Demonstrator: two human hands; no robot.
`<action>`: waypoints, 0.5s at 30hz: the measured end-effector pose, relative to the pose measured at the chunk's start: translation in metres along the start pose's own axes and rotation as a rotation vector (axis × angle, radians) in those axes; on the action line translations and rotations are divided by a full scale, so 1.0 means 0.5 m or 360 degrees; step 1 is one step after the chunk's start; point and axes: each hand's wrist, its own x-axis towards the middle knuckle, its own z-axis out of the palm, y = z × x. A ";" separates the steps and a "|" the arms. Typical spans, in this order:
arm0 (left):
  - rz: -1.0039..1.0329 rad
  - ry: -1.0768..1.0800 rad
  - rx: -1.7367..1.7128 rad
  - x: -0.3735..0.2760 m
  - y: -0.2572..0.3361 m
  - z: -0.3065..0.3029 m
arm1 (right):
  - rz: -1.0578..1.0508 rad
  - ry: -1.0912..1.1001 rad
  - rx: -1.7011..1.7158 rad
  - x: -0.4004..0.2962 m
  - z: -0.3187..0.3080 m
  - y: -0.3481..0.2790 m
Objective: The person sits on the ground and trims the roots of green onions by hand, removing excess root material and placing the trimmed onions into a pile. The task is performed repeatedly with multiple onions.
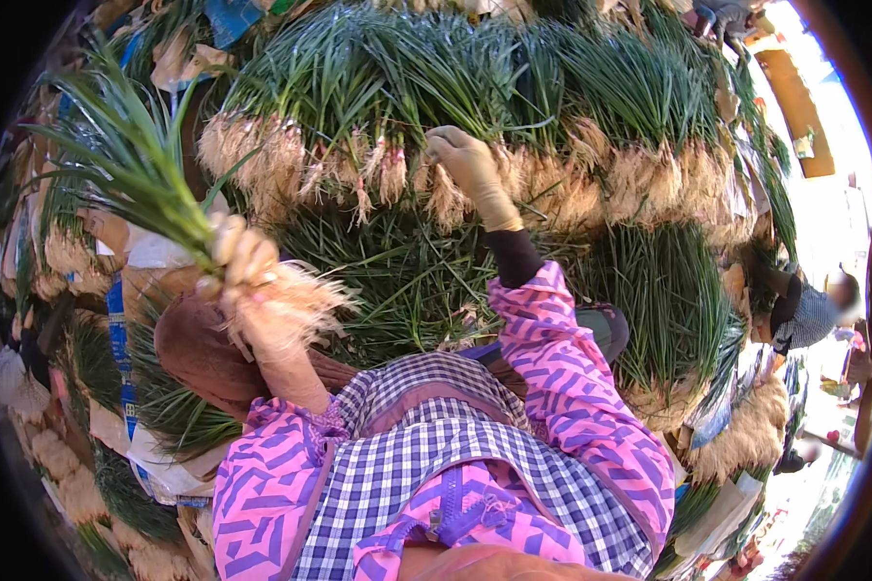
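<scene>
My left hand [243, 254], blurred, grips a bundle of long-leaved green plants [163, 181] by their stems. Its leaves fan out to the upper left, and pale fibrous roots [298, 301] hang out below the fist. My right hand [469, 163], in a yellowish glove, has its fingers curled at the stem bases of a long row of similar plants [407, 65]. Whether those fingers pinch a stem cannot be made out. Pale roots [261, 156] with some pinkish stem bases line the near side of that row. Loose green leaves [378, 283] are spread between my arms.
Another stack of plants [654, 305] lies to the right, roots toward me. My bent knee [203, 348] is under the left forearm. Cardboard and paper pieces [156, 250] lie at left among more bundles. Another person [803, 312] is at the far right, beside a root pile [745, 428].
</scene>
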 end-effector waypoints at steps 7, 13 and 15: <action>-0.0310 0.0972 0.1000 -0.017 -0.015 -0.177 | 0.0032 -0.0077 -0.0510 0.052 0.322 -0.011; -0.0467 0.1152 0.0766 -0.066 0.040 -0.315 | 0.0322 -0.0192 -0.1135 0.142 0.408 0.077; -0.0338 0.0919 0.0557 -0.025 0.030 -0.208 | 0.0036 -0.0211 -0.1102 0.094 0.391 0.059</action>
